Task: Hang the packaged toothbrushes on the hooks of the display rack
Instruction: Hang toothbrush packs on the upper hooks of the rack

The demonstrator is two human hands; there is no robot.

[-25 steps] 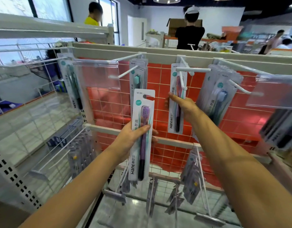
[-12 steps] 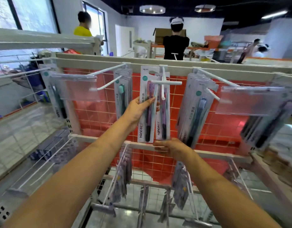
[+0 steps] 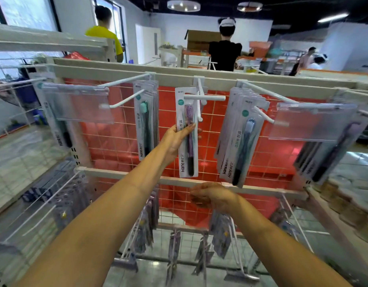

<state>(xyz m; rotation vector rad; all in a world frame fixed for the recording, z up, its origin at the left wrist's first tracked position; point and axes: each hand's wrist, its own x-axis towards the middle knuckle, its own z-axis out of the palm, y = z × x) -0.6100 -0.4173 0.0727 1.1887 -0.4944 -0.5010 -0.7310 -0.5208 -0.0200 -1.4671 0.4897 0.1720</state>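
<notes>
My left hand (image 3: 176, 138) grips a packaged purple toothbrush (image 3: 187, 162) by its left edge, thumb across the front. It holds the pack upright against the middle white hook (image 3: 200, 104) of the display rack (image 3: 174, 79). The pack's top sits behind the hook's crossbar; whether the hole is on the prong I cannot tell. Lower down, my right hand (image 3: 212, 196) hovers in front of the rack's lower crossbar (image 3: 116, 175), fingers loosely curled and holding nothing.
Green toothbrush packs (image 3: 146, 121) hang on the left hook and blue ones (image 3: 240, 141) on the right hook. Clear tag holders (image 3: 79, 104) stick out on long prongs at both sides. More packs (image 3: 220, 235) hang on the lower row. A person in black (image 3: 224, 52) stands behind the rack.
My left hand has lifted the purple pack from chest height up onto the middle hook. My right hand let go of the hanging pack and dropped below the lower crossbar.
</notes>
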